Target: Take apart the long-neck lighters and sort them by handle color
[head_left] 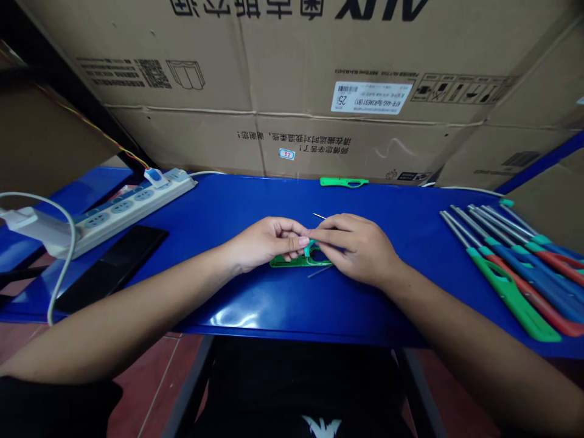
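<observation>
In the middle of the table my left hand [269, 243] is closed, thumb and fingers pinching a small teal plastic piece [309, 248]. My right hand [360, 243] is closed too, its fingertips meeting the left ones at that piece. What the right fingers grip is hidden. A thin metal rod [318, 215] sticks out beyond the right fingers. Under both hands lies a green lighter casing [287, 262] with a finger loop, partly covered. Close to its near side shows a thin wire [319, 272].
Several long-necked lighters [515, 286] in green, red and blue lie at the right. Another green casing [344, 182] rests by the cardboard box [274, 79] at the back. A power strip [132, 207] and a black phone [114, 264] are on the left of the blue table [274, 310].
</observation>
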Motion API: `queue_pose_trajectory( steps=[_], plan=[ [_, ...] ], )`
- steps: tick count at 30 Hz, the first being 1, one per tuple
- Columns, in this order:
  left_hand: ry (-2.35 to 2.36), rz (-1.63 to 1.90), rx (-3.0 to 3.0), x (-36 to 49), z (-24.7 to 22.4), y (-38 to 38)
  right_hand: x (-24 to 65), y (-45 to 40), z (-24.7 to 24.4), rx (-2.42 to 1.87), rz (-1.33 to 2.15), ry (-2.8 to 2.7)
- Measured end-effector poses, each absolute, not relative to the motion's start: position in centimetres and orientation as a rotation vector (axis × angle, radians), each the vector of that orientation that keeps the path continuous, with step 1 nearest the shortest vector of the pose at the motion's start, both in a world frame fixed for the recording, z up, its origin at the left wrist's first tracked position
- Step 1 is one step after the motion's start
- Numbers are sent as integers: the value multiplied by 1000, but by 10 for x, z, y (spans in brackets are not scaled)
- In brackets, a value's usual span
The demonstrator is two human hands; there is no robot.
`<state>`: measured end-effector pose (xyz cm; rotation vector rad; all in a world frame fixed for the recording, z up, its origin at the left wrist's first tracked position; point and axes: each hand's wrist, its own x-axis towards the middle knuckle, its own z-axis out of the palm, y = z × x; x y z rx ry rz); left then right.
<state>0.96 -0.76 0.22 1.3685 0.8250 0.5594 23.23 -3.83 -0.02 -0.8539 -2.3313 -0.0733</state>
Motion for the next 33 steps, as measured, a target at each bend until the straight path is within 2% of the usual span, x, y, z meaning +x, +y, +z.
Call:
queue_pose_trajectory(
  steps=[8,16,19,26,33],
  plan=[
    [767,637,1027,8,4,-5,227,-43,5,-913,337,-2081],
    [799,629,1079,10,2,-7,231,-40,3,-867,77,-2241],
    [872,589,1315,10,2,-7,237,-39,6,-897,47,-2337],
    [978,598,2193,-2,2,3,259,-32,11,-1053,400,-2628],
    [1008,393,2265,5,-19,8,255,-31,5,-1129,465,-2731]
  ],
)
